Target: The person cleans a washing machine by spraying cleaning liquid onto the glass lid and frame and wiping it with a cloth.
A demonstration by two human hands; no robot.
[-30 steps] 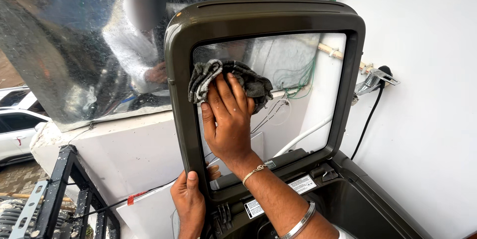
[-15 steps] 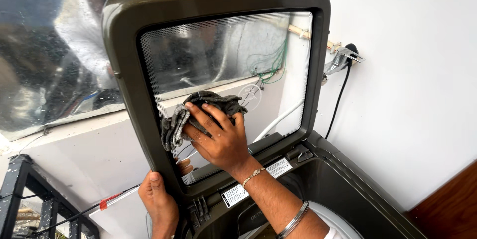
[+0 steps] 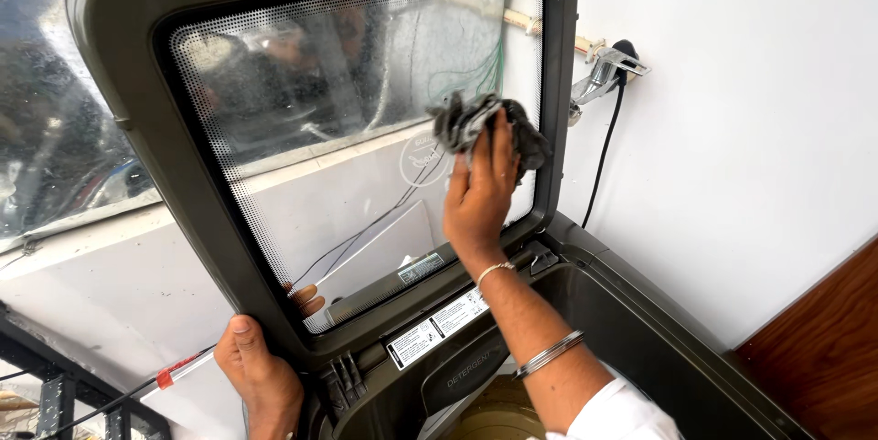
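Against the raised lid (image 3: 137, 129) of the top-load washer (image 3: 640, 312), head view: right hand (image 3: 480, 198) is pressed flat, fingers up and together, pinning a crumpled grey cloth (image 3: 466, 120) to the lid's glass pane (image 3: 347, 83), near the pane's right edge and just above mid-height. Forearm runs down-right from the lid, with a thin bracelet at the wrist and a bangle further down. Left hand (image 3: 261, 376) clamps the lid's lower-left frame edge, thumb on the front, fingertips (image 3: 306, 298) visible through the glass. Lid stands near upright, dark olive frame, dotted border round the glass, long axis vertical, inner face toward the camera. Cloth is bunched, no clear axis.
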